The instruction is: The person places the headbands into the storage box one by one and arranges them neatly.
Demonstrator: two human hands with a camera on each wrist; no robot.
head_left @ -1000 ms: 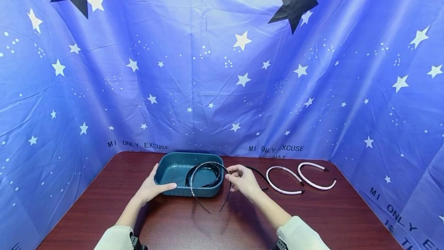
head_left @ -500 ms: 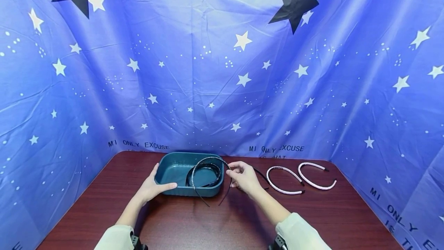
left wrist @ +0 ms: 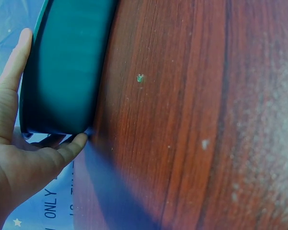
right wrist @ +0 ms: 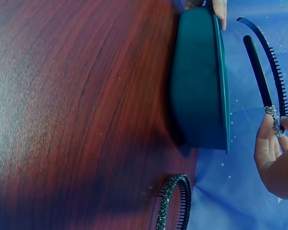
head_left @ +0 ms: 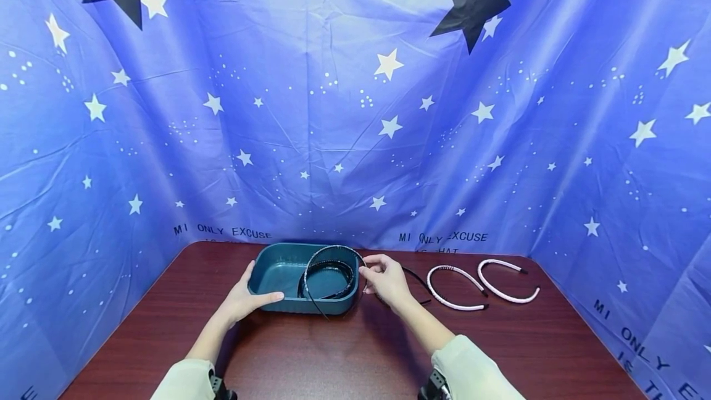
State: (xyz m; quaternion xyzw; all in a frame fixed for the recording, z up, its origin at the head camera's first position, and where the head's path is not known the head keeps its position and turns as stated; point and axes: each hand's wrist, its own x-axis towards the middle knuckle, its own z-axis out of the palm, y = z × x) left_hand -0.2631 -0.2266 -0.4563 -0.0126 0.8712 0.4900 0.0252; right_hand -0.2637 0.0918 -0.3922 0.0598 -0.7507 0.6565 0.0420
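My left hand (head_left: pixel 244 298) grips the left end of a dark green box (head_left: pixel 302 307), its thumb along the front rim. Black headbands (head_left: pixel 302 283) lie inside, toward the right end; their number is hard to tell. Over that end, my right hand (head_left: pixel 386 283) pinches one side of a black headband (head_left: pixel 336 247) with sparkling stones. In the right wrist view this headband (right wrist: pixel 278 79) has comb teeth along its inner side, and both its ends are apart from the box (right wrist: pixel 199 81). Fingertips of the left hand (right wrist: pixel 220 12) show at the box's far end.
On the table (head_left: pixel 311 363), right of the box, lies another black headband (head_left: pixel 418 278), partly hidden by my right hand; its stones (right wrist: pixel 165 203) show in the right wrist view. Two pale pink headbands (head_left: pixel 463 308) lie farther right. A starry blue curtain (head_left: pixel 355 141) hangs behind.
My right hand has shifted slightly left and farther back, carrying the stone-covered headband with its ends now closer to the box. The left hand and box have stayed put.
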